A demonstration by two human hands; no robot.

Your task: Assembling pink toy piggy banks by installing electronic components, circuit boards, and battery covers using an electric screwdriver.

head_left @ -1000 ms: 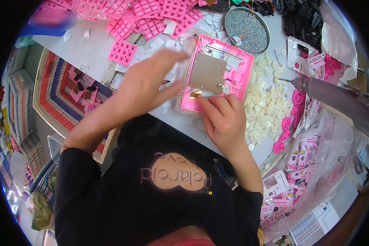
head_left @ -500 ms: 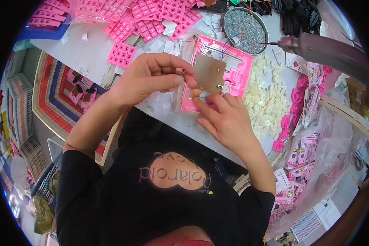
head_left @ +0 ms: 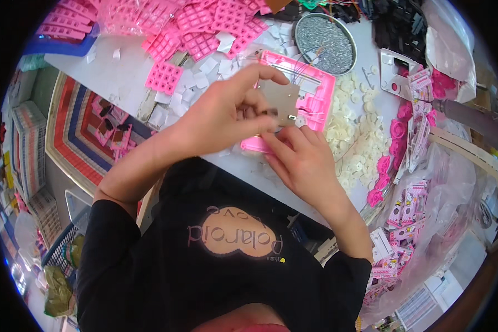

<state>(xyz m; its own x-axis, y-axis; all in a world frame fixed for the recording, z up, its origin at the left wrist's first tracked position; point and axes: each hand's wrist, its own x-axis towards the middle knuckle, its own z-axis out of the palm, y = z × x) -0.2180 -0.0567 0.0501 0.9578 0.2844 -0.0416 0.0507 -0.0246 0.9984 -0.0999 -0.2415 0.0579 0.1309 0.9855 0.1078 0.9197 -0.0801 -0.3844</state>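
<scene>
A pink plastic casing (head_left: pixel 325 102) lies on the table with a flat brownish-grey circuit board (head_left: pixel 288 99) in it and thin wires at its far end. Above the board's left part is my left hand (head_left: pixel 227 113), thumb and fingertips closed on a small dark part (head_left: pixel 270 112) whose kind I cannot make out. My right hand (head_left: pixel 303 157) rests at the casing's near edge, its bent fingers pressing on the casing beside the board. The right index fingertip almost meets the left thumb. Part of the casing's left side is hidden by my left hand.
Pink keypads (head_left: pixel 199 39) are heaped at the far left. A round tray (head_left: pixel 353 61) of small metal screws stands behind the casing. White plastic discs (head_left: pixel 351 133) lie to the right, then pink rose-shaped pieces (head_left: pixel 383 166). A powered screwdriver (head_left: pixel 465 113) hangs at the right.
My left hand has moved right, over the board, with the small part in its fingers. The screwdriver has swung away from the tray to the right. My right hand has stayed almost still.
</scene>
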